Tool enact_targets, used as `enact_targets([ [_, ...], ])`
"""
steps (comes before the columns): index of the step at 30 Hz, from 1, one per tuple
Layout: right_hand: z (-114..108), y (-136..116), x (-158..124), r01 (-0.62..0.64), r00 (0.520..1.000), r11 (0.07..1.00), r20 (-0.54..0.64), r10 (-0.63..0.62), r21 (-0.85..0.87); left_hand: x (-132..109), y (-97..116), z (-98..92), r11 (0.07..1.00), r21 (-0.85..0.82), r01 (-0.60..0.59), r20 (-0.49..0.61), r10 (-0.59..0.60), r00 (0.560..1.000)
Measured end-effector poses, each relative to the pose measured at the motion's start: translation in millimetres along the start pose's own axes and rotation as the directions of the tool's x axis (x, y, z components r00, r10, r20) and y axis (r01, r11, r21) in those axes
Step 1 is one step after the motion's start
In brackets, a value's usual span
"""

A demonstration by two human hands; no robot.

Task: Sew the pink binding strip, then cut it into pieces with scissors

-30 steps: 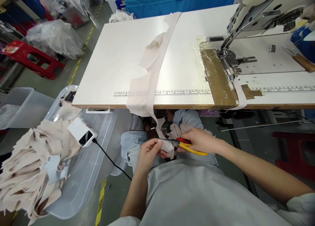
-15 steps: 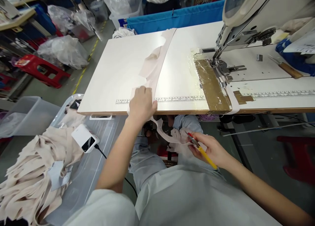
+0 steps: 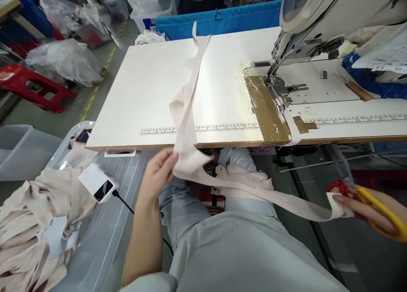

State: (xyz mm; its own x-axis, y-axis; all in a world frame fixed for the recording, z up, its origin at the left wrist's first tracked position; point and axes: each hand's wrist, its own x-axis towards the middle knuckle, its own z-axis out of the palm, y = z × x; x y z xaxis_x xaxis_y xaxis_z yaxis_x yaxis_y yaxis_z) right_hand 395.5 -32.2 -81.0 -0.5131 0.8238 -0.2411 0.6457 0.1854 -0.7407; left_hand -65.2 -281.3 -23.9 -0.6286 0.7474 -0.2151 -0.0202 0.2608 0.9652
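Observation:
My left hand pinches the edge of a pale pink fabric strip just in front of the table edge. From there one part of the strip runs back across the white tabletop, folded and slightly raised. Another part stretches to the right above my lap. Out at the right, my right hand grips scissors with red and yellow handles, their blades blurred and pointing up. The strip's far end is caught at the fingers of that same hand. More pink fabric lies bunched on my lap.
A sewing machine stands at the right of the table. On the left, a clear plastic bin carries piled beige strips and a white cabled device. Behind are a red stool and a blue cloth barrier.
My left hand has come off the tabletop toward me, lifting the strip. My right hand has swung far right with the scissors, drawing the strip out long. The view has shifted slightly right.

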Motion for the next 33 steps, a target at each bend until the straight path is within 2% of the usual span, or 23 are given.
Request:
enact_targets([
  [2, 9.6, 2.3, -5.8, -0.107, 0.986, 0.994, 0.135, 0.101, 0.034, -25.1, -30.2, -1.6, 0.985, -0.058, 0.163, 0.111, -0.156, 0.981],
  [4, 31.5, -13.4, -5.8, -0.126, 0.966, 0.992, 0.228, 0.121, 0.007, -41.6, -54.2, 6.0, 0.961, -0.073, 0.265, 0.189, -0.248, 0.950],
  [6, 61.3, -43.1, -1.9, -0.029, 0.956, 0.999, 0.291, 0.036, -0.031, -51.8, -69.1, 19.9, 0.939, -0.135, 0.316, 0.229, -0.281, 0.932],
  [7, 77.1, -60.7, 0.9, 0.036, 0.929, 0.999, 0.369, -0.029, -0.011, -55.5, -73.3, 27.6, 0.927, -0.182, 0.328, 0.240, -0.282, 0.929],
  [9, 106.8, -96.0, 7.6, 0.141, 0.801, 0.988, 0.579, -0.150, 0.060, -61.3, -76.4, 41.5, 0.902, -0.269, 0.336, 0.253, -0.271, 0.929],
  [10, 119.5, -111.8, 11.6, 0.183, 0.720, 0.979, 0.665, -0.198, 0.093, -63.6, -76.1, 46.8, 0.894, -0.297, 0.336, 0.253, -0.265, 0.930],
  [11, 130.4, -125.4, 16.0, 0.230, 0.648, 0.967, 0.724, -0.238, 0.112, -65.5, -75.2, 50.7, 0.889, -0.312, 0.335, 0.250, -0.264, 0.932],
  [13, 146.5, -145.6, 25.9, 0.307, 0.532, 0.944, 0.801, -0.276, 0.122, -67.9, -72.8, 55.0, 0.889, -0.314, 0.333, 0.243, -0.264, 0.933],
  [15, 156.0, -157.6, 36.1, 0.354, 0.460, 0.930, 0.848, -0.265, 0.099, -68.6, -71.5, 55.8, 0.893, -0.307, 0.330, 0.246, -0.260, 0.934],
  [17, 160.8, -164.8, 44.6, 0.385, 0.417, 0.921, 0.879, -0.231, 0.059, -68.2, -71.8, 55.3, 0.892, -0.311, 0.329, 0.258, -0.254, 0.932],
  [20, 163.7, -172.1, 52.7, 0.439, 0.400, 0.899, 0.895, -0.196, 0.000, -67.4, -73.6, 55.1, 0.880, -0.332, 0.340, 0.270, -0.257, 0.928],
  [30, 162.0, -176.9, 63.0, 0.574, 0.435, 0.814, 0.875, -0.212, -0.088, -69.3, -70.4, 55.5, 0.863, -0.340, 0.373, 0.259, -0.295, 0.920],
  [33, 163.7, -175.5, 62.3, 0.616, 0.462, 0.776, 0.860, -0.216, -0.136, -68.9, -71.6, 56.2, 0.871, -0.338, 0.357, 0.242, -0.287, 0.927],
])
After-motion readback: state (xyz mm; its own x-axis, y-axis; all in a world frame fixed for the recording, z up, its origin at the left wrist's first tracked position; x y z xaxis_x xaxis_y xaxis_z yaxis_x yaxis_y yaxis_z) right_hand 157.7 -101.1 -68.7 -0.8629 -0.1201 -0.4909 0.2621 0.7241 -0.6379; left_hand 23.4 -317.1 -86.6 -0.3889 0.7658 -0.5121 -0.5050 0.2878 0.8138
